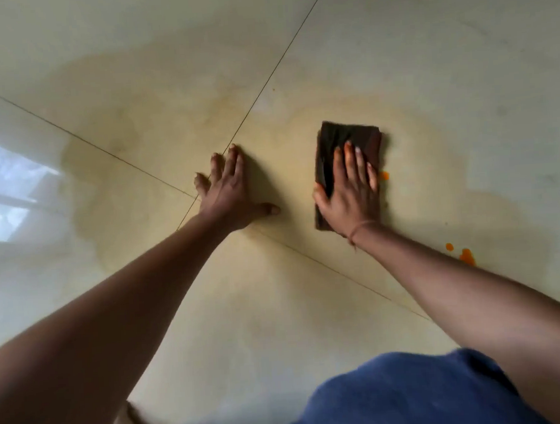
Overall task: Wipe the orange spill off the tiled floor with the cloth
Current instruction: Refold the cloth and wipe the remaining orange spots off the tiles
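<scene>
The orange spill (132, 175), a thin yellowish film, covers the pale glossy tiled floor (459, 53) from a bright window reflection (4, 182) at the left. The left hand (234, 188) rests flat on the wet tiles, fingers spread. To its right the dark brown folded cloth (346, 139) lies on the film, pressed down by the right hand (353, 194) with straight fingers, and bright orange drops (466, 256) lie near the forearm.

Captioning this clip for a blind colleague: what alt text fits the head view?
A person's right hand presses a dark folded cloth flat on a pale tiled floor smeared yellowish, while the left hand rests open beside it. Small orange drops lie right of the cloth.
</scene>
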